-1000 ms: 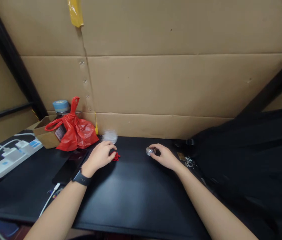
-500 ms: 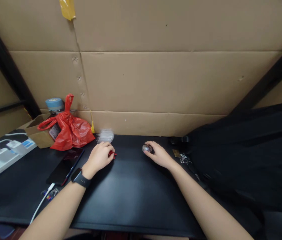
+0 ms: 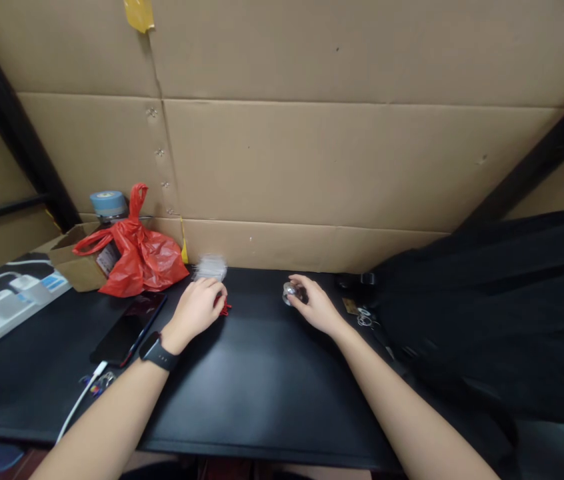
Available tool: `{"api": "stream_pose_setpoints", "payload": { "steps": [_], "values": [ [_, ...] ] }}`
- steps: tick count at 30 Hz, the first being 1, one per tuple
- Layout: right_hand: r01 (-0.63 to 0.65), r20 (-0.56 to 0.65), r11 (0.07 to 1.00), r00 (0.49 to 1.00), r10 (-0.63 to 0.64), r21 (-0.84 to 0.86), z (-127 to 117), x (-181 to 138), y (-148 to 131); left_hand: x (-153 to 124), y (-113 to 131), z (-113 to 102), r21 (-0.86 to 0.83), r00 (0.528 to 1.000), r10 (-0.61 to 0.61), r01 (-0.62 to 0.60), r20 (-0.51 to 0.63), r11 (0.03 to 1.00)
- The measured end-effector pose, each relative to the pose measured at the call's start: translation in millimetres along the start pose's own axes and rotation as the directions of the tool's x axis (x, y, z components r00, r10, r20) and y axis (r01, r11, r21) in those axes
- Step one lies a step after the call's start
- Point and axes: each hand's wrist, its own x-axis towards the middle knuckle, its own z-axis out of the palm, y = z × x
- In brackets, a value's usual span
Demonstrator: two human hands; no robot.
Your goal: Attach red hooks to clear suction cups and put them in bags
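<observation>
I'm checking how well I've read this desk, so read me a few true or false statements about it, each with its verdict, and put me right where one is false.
1. The right hand holds a small shiny round object. True.
2. The dark watch is on the right wrist. False: it is on the left wrist.
3. Red strands show at the fingertips of the left hand. True.
4. The phone lies to the right of the right hand. False: it lies to the left of the left hand.
5. A red plastic bag is next to a cardboard box. True.
</observation>
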Motion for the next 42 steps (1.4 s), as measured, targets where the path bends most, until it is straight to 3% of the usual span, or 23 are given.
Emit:
{"api": "stream_pose_setpoints", "payload": {
  "steps": [8, 16, 19, 25, 33, 42],
  "values": [
    [0.074, -0.070, 0.981, 0.996, -0.063, 0.181, 1.5, -4.3, -29.8, 2.8, 2.0, 0.4, -0.290, 0.979, -0.012, -0.049, -0.205, 0.956],
    [0.006, 0.032, 0.836, 0.999, -0.028, 0.548, 14.1, -18.3, -82.8, 0.1, 28.0, -2.8, -0.655, 0.979, -0.152, 0.028, -0.133, 0.755],
    [0.005, 0.052, 0.775, 0.997, -0.049, 0.631, 16.7, -23.3, -96.4, -1.7, 34.6, -2.3, -0.671, 0.984, -0.114, -0.007, -0.136, 0.741],
    [0.051, -0.034, 0.683, 0.999, -0.039, 0.729, 20.7, -30.2, -106.6, -4.4, 45.1, -4.3, -0.672, 0.982, -0.064, -0.073, -0.178, 0.737],
    [0.039, -0.009, 0.645, 0.999, -0.049, 0.764, 27.1, -34.0, -111.5, -10.2, 51.9, 5.9, -0.845, 0.987, -0.142, 0.007, -0.081, 0.534],
    [0.094, -0.069, 0.677, 0.996, -0.063, 0.730, 27.6, -35.9, -111.1, -10.8, 58.3, -0.8, -0.763, 0.985, -0.120, -0.017, -0.124, 0.647]
  ]
}}
